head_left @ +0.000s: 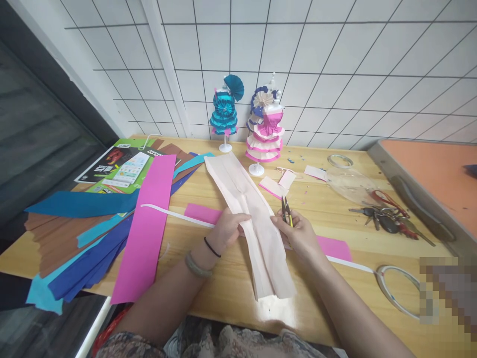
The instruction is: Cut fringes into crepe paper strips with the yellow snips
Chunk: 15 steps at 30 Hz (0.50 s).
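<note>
A long strip of pale pink crepe paper (249,199), creased along its length, lies in front of me. My left hand (227,229) pinches its left edge near the middle, with the thumb on top. At the opposite edge my right hand (298,231) grips the paper between thumb and finger. Small scissors (286,211) with dark blades and yellow on the handle are tucked in that same hand, their tips pointing away from me. Under the strip runs a bright pink paper piece (335,247), with a narrow white tape (175,215) across it.
Crepe strips in pink (147,223), blue (91,263) and brown (63,236) spread at left beside booklets (122,166). Miniature dress stands (225,117) line the back. Paper scraps (274,187), keys (387,219) and tape rolls (397,293) lie right, near an orange-topped surface (428,174).
</note>
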Tool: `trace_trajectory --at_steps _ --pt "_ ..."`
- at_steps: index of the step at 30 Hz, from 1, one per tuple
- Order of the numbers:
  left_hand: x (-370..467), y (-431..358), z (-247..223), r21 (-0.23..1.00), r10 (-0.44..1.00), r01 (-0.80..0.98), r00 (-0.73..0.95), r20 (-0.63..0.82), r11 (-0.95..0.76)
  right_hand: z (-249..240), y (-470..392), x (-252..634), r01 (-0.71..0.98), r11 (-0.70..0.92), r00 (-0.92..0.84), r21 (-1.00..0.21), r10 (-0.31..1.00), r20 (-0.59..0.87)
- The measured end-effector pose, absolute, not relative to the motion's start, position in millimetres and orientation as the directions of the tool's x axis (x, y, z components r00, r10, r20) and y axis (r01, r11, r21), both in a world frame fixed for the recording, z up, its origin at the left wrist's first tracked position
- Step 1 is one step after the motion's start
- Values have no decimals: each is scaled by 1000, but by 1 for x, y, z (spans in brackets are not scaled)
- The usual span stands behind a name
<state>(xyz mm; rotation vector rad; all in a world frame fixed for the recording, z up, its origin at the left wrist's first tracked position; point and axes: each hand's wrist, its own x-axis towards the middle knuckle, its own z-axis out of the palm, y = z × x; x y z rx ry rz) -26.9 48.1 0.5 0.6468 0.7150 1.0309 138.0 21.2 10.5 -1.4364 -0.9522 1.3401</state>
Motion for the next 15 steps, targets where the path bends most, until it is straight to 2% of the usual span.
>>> trace_trajectory --at_steps 6,11,15 --pt "-28 48 0 777 925 -520 316 -210 354 5 24 140 155 -165 174 -974 975 -138" --pt "-26 49 -1 637 815 -520 458 -354 569 8 21 136 57 -227 115 -972 969 -219" --pt "-22 46 2 642 767 -473 566 -304 603 5 21 134 19 -219 103 -975 971 -216"
